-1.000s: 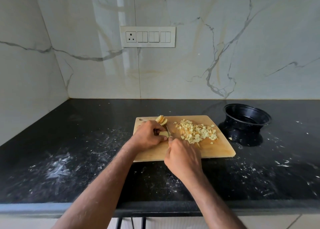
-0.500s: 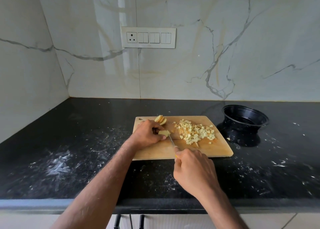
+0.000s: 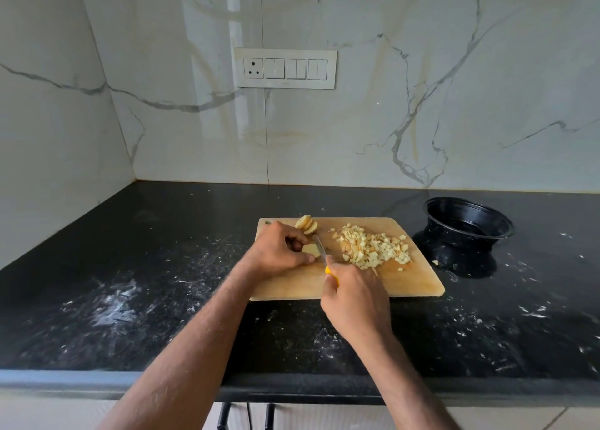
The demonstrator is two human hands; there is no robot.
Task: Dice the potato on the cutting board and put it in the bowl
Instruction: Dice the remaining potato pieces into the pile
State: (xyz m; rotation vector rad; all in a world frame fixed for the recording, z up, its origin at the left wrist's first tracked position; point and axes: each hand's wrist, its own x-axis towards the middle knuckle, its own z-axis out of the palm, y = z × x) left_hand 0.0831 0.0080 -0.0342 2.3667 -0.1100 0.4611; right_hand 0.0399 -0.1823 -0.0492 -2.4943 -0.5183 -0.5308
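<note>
Evidently, the left hand [image 3: 279, 251] pinned a potato piece [image 3: 311, 250] to the cutting board [image 3: 302, 285] so the right hand [image 3: 355, 303], gripping the yellow-handled knife [image 3: 321, 252], could slice it.

Soft daylight, wall glare, fisheye edges

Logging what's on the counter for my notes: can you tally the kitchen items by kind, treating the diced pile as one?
Cutting board: 1
Knife: 1
Black bowl: 1
Diced potato pile: 1
Stack of potato slices: 1
Potato piece being held: 1
Total: 6
</note>
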